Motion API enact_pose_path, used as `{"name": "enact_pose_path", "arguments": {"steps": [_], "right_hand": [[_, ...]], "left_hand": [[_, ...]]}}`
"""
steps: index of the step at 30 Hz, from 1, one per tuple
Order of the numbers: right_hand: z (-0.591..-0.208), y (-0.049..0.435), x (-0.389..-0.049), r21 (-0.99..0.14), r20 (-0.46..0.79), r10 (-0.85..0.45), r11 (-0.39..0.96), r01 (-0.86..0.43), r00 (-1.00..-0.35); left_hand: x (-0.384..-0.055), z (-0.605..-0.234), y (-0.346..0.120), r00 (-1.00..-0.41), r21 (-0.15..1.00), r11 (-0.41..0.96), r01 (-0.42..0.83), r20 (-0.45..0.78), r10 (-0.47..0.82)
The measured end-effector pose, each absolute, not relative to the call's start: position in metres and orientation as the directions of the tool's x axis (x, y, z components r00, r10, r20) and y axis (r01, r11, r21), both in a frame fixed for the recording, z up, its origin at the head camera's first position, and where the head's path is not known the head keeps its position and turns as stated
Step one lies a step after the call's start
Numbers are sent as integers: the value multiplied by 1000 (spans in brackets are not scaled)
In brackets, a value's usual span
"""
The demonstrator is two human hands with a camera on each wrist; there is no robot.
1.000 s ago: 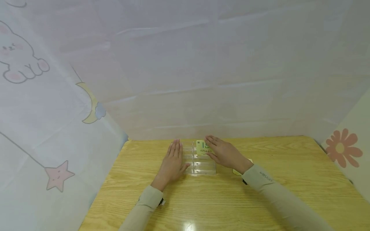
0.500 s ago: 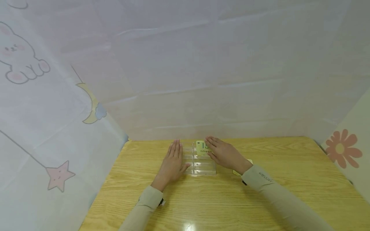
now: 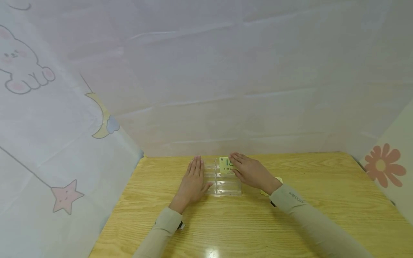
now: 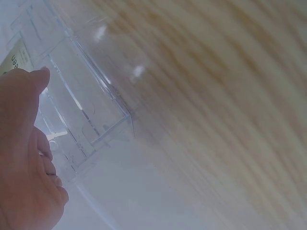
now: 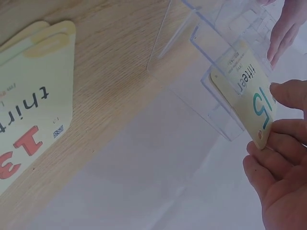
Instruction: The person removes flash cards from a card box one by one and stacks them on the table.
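Note:
A clear plastic tiered card rack [image 3: 227, 189] stands near the table's far edge. My left hand [image 3: 191, 183] rests along its left side, fingers straight and together, thumb spread toward the rack's middle. In the upper right tier leans a pale yellow number card [image 3: 224, 165] marked 15 and "fifteen". My right hand [image 3: 253, 172] pinches that card by its right side. In the right wrist view the thumb lies on the face of the card [image 5: 247, 86] and the fingers are behind it. Its lower edge sits behind a clear lip of the rack.
More yellow cards [image 3: 264, 192] lie on the wooden table [image 3: 213, 222] under the right wrist. Their top one shows a red 13 [image 5: 36, 103] in the right wrist view. A pale cloth wall [image 3: 238, 107] rises right behind the table.
The right thumb covers slightly more of the word on the 15 card. Otherwise both hands and the rack stay in place.

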State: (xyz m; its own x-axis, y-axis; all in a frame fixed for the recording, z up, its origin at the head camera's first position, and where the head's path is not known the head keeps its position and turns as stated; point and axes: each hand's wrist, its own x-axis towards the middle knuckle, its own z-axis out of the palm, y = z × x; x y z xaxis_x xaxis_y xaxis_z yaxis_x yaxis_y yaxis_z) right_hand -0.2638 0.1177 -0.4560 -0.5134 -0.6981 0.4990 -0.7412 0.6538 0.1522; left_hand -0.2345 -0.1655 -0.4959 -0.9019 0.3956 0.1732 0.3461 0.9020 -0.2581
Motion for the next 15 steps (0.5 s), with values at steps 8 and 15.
{"name": "enact_pose_path", "arguments": {"steps": [8,15], "right_hand": [[-448,119,-270,50,495,-685,636,-770,-534],[-440,119,-269,-78,459,-678,612,-787,-573]], "left_hand": [[-236,-497,-166,-902,-254,903,347,173,395],[-234,-495,-165,-913,-243,907,344,140,383]]}}
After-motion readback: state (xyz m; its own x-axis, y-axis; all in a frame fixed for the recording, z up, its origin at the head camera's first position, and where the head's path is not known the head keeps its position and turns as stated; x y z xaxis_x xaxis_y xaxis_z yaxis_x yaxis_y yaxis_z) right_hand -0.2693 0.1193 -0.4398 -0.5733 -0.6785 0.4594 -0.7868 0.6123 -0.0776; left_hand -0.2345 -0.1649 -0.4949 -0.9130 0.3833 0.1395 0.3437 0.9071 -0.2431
